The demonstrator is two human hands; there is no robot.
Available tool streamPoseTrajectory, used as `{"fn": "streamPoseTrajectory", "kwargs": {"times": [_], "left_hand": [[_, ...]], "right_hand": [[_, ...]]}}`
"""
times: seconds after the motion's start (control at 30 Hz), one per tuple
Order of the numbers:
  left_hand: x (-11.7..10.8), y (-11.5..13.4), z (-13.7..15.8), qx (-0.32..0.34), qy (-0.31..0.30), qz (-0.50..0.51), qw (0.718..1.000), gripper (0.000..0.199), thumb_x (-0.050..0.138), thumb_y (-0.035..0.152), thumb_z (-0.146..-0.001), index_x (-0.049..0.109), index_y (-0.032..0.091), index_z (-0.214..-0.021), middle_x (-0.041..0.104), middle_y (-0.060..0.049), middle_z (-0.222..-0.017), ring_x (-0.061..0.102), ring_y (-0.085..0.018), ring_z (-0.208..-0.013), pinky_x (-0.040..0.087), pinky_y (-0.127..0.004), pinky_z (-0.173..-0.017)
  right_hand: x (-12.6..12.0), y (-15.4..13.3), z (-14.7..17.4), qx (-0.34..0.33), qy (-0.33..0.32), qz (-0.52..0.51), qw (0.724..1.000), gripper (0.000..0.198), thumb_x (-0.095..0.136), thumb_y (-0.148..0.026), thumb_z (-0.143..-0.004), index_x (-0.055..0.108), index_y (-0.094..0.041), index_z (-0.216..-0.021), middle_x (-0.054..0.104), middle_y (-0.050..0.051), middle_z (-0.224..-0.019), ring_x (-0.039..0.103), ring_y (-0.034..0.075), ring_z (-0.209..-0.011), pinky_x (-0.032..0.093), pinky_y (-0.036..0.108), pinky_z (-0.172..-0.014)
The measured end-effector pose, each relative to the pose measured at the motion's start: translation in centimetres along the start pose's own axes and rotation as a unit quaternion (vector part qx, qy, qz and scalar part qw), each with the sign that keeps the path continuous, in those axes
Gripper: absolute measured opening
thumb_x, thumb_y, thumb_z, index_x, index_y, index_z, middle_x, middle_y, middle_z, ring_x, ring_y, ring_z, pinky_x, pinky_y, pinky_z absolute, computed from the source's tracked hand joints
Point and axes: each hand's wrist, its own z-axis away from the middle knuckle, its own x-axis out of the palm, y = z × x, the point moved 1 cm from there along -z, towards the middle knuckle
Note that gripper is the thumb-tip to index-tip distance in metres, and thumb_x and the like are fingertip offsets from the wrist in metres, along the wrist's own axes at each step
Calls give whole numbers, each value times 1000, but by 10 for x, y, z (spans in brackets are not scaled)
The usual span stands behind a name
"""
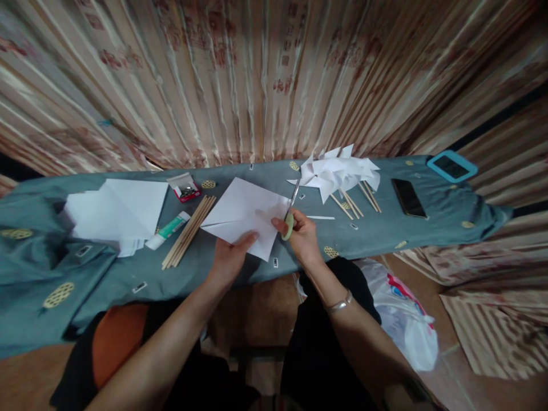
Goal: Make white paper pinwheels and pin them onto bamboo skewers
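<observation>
My left hand (232, 256) grips a white square of paper (247, 206) by its near edge, the thumb lying on top. A slit runs inward from the paper's left corner. In my right hand (302, 233) is a pair of scissors (290, 224) with pale green handles, its blades pointing away from me at the paper's right corner. Whether the blades are closed on the paper is hard to make out. Just beyond, several white paper pinwheels (334, 171) on wooden sticks lie in a heap. A thin paper strip (321, 217) rests right of my right hand.
Left of the paper lie wooden sticks (188, 233), a glue stick (171, 228), a red box of small metal pieces (185, 188) and stacked paper sheets (120, 208). A phone (409, 198) and a blue-framed device (452, 166) are at the right. A plastic bag (398, 314) sits on the floor.
</observation>
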Motion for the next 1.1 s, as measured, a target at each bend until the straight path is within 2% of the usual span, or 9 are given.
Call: {"fn": "streamPoseTrajectory", "kwargs": {"times": [0.13,0.23,0.37,0.47,0.53,0.63,0.77,1.1], "left_hand": [[-7,10,-13,47,21,-9,999,39,85,29,-58,71,17,-92,76,-7,-95,70,-27,-90,57,-43,-86],[-13,21,-23,90,57,-3,994,44,86,28,-55,70,17,-94,76,-6,-92,71,-24,-88,56,-40,-87],[-18,33,-32,119,69,6,991,45,84,27,-56,68,17,-97,76,-7,-90,70,-23,-86,55,-39,-88],[-21,39,-36,136,82,4,987,47,84,27,-55,68,16,-97,75,-8,-87,70,-23,-85,55,-39,-86],[-21,41,-36,147,82,1,986,46,84,27,-56,67,16,-97,75,-7,-86,69,-23,-85,56,-38,-86],[-20,40,-37,158,72,-10,985,46,84,27,-57,66,17,-99,75,-7,-90,70,-23,-87,56,-37,-86],[-19,35,-37,172,74,-31,982,48,84,27,-58,65,16,-101,75,-7,-92,71,-23,-86,57,-38,-86],[-22,25,-35,193,69,-105,973,41,83,27,-61,64,18,-96,75,-6,-89,71,-25,-91,55,-40,-91]], "right_hand": [[-4,0,12,-23,-46,50,997,47,80,-55,-64,65,-19,-91,65,-3,-65,55,12,-59,44,24,-58],[-7,6,23,-11,-111,89,990,49,76,-58,-71,66,-19,-98,67,0,-73,58,14,-65,45,26,-63],[-7,14,37,35,-210,94,973,58,73,-65,-71,65,-18,-103,69,3,-81,60,14,-69,46,27,-66],[-3,17,45,82,-297,96,947,61,72,-67,-71,65,-17,-105,70,4,-82,59,13,-67,46,27,-67],[0,17,49,102,-331,108,932,62,72,-67,-71,65,-16,-105,70,4,-81,57,12,-65,43,26,-64],[3,18,52,117,-346,131,922,64,71,-69,-70,67,-15,-103,67,3,-77,53,11,-64,40,25,-62],[6,21,49,133,-340,121,923,65,70,-71,-70,67,-15,-101,64,1,-72,51,10,-61,38,25,-59],[6,22,46,143,-338,73,927,58,74,-64,-70,68,-15,-99,67,2,-74,60,12,-64,47,26,-63]]}}
